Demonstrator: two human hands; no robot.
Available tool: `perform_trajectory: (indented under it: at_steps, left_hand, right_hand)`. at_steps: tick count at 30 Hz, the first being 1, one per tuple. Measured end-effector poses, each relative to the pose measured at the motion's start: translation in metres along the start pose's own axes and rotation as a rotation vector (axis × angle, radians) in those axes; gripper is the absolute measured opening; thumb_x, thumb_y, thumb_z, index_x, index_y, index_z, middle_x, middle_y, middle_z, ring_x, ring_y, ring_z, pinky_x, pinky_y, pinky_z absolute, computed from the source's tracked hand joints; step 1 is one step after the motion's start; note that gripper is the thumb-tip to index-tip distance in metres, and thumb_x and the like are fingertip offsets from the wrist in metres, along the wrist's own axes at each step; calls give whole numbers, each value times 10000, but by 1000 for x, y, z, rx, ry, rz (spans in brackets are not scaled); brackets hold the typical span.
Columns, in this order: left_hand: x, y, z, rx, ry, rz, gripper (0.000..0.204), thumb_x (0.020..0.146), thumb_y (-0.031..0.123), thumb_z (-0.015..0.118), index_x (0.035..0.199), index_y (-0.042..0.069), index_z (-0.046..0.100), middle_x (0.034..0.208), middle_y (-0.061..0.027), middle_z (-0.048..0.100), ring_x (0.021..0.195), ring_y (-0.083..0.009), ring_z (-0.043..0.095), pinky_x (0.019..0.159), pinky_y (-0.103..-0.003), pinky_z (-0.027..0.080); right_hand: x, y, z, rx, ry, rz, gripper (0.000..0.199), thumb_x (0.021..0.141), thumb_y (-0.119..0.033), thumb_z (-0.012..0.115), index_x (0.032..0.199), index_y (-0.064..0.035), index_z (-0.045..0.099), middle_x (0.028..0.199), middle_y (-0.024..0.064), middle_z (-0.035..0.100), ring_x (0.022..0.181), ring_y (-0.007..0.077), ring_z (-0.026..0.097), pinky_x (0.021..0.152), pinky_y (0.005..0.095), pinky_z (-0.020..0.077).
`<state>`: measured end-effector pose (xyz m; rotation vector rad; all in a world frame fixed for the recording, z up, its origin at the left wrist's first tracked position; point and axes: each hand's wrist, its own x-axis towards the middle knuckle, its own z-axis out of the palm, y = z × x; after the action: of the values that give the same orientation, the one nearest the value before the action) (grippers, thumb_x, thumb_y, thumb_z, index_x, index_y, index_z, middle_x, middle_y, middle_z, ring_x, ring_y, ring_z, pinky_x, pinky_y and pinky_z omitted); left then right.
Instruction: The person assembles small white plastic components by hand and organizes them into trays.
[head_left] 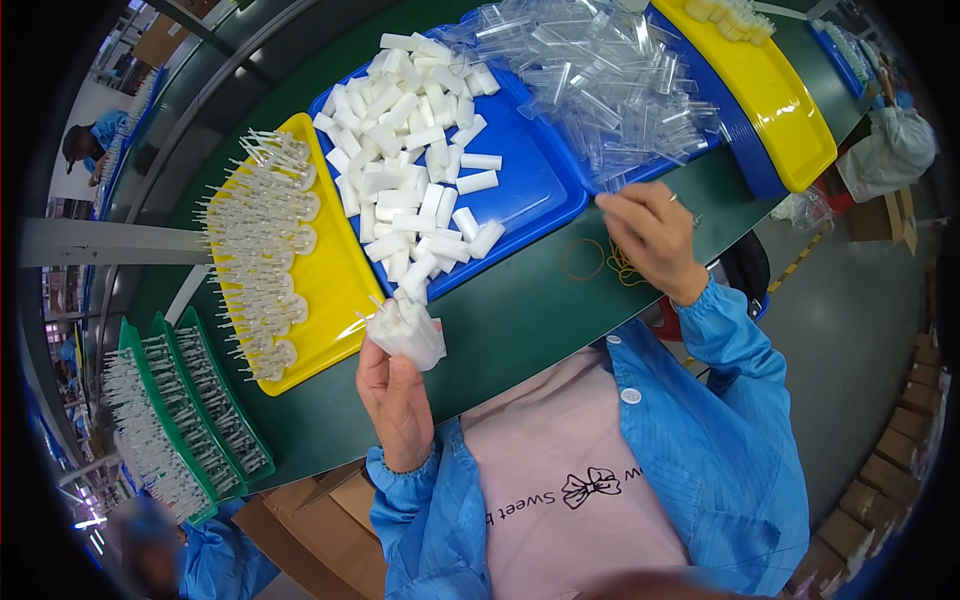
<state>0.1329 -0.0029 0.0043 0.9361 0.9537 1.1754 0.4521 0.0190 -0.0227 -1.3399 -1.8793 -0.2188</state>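
My left hand (pixel 397 405) is closed around a bundle of white plastic pieces (pixel 405 335), held upright just above the near edge of the blue tray (pixel 530 150). Thin stems poke out at the bundle's left side. Loose white cylinders (pixel 400 140) fill the left part of that tray. My right hand (pixel 650 232) is at the near edge of a second tray, heaped with clear plastic pieces (pixel 600 80). Its thumb and fingertips are pinched together; what they hold, if anything, is too small to make out. Thin tan rubber bands (pixel 583 259) lie on the green table beside it.
A yellow tray (pixel 345 310) on the left carries rows of thin-stemmed white parts (pixel 260 250). Green racks (pixel 225 420) of similar parts stand nearer. Another yellow tray (pixel 790 130) lies at far right. Co-workers (pixel 890 150) and cardboard boxes (pixel 890 480) are around the table.
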Motion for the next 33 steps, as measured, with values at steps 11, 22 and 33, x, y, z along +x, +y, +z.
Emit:
perform_trajectory:
  at_steps: [11, 22, 33]
  left_hand:
    - [1, -1, 7, -8, -11, 35, 606, 902, 302, 601, 1365, 4, 350, 1274, -179, 515, 1089, -271, 577, 858, -343, 499]
    - [4, -5, 7, -363, -97, -154, 556, 963, 271, 494, 1426, 60, 271, 1313, -176, 466, 1103, -319, 573, 815, -341, 547]
    - [2, -5, 8, -250, -169, -176, 543, 910, 127, 570, 1395, 30, 345, 1354, -155, 453, 1161, -309, 539, 849, -335, 529]
  right_hand:
    - [0, -17, -14, 406, -292, 364, 310, 895, -169, 566, 1194, -89, 562, 891, 114, 595, 768, 272, 585, 670, 382, 471]
    - [17, -18, -1, 126, -223, 51, 352, 879, -187, 586, 1213, -77, 571, 938, 71, 640, 808, 260, 562, 743, 359, 425]
    - [33, -41, -12, 1011, 2, 728, 182, 865, -89, 643, 1007, -26, 548, 804, -18, 538, 695, 51, 497, 642, 219, 408]
